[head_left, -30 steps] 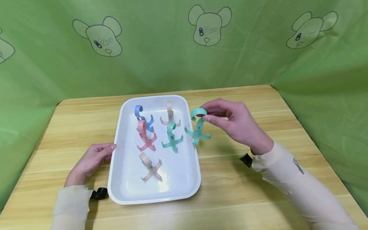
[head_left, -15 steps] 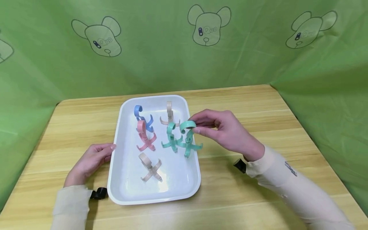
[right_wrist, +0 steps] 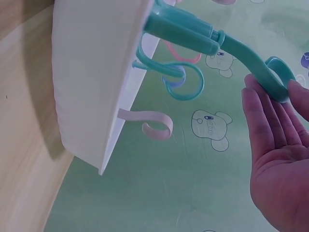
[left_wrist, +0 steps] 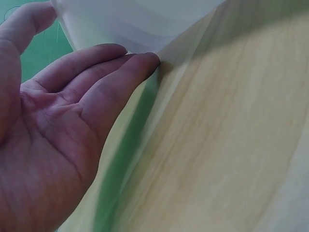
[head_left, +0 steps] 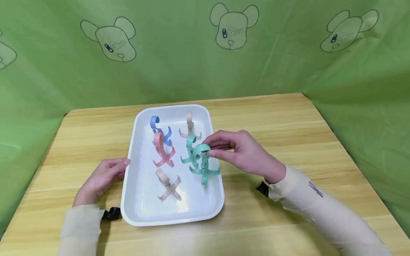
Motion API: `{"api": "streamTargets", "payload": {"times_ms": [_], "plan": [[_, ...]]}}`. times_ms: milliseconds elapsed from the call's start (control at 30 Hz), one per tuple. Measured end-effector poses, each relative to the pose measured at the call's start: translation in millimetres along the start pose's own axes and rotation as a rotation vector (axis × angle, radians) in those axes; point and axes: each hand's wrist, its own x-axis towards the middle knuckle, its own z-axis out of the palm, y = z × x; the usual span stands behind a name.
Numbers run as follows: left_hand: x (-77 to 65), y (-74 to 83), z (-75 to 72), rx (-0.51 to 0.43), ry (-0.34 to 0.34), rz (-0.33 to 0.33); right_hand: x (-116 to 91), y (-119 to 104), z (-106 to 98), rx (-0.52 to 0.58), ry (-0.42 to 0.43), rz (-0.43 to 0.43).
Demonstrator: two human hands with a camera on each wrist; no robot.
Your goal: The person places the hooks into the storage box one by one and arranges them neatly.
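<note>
My right hand (head_left: 245, 153) pinches the curled top of a teal four-pronged hanging hook (head_left: 204, 170) between thumb and fingers. Its prongs spread low over the right side of the white tray (head_left: 174, 215), in front of a second teal hook (head_left: 190, 140). In the right wrist view the held hook (right_wrist: 246, 55) slants from the fingers toward the tray. At the tray's left edge, my left hand (head_left: 102, 179) holds the rim, thumb on top. The left wrist view shows its fingers (left_wrist: 104, 89) against the tray's outer wall (left_wrist: 130, 24).
Also standing in the tray are a blue hook (head_left: 155, 122), a pink hook (head_left: 158, 140) and two beige hooks, one at the back (head_left: 189, 121) and one at the front (head_left: 166, 183). A green curtain (head_left: 179, 71) hangs behind the wooden table (head_left: 272, 227).
My right hand has brought the teal hook left and toward me, from beyond the tray's right rim to inside it. The left hand stays at the rim.
</note>
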Motion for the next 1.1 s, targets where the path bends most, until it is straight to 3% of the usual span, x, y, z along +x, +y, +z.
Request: {"api": "streamTargets", "payload": {"times_ms": [467, 767, 1100], "plan": [[0.2, 1.2, -0.4, 0.012, 0.002, -0.006, 0, 8, 12, 0.029, -0.069, -0.011], [0.0, 0.7, -0.2, 0.012, -0.001, -0.016, 0, 18, 20, 0.049, -0.172, 0.022], [0.7, 1.0, -0.5, -0.014, 0.005, -0.014, -1, 25, 25, 0.043, -0.226, 0.026]]}}
